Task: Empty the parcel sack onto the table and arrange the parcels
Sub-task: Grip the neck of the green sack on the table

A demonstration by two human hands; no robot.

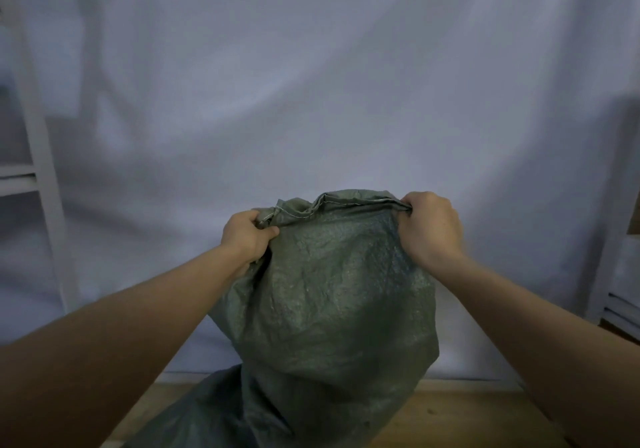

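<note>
A grey-green woven parcel sack [332,295] hangs upright in front of me, its stitched seam edge on top and its lower part resting on the wooden table [460,413]. My left hand [244,236] grips the sack's top left corner. My right hand [431,225] grips the top right corner. The sack bulges in the middle. No parcels are visible; whatever is inside is hidden by the fabric.
A white cloth backdrop [311,83] hangs behind the table. A white shelf frame [38,156] stands at the left, and another white shelf unit [620,281] with a brown box edge is at the right.
</note>
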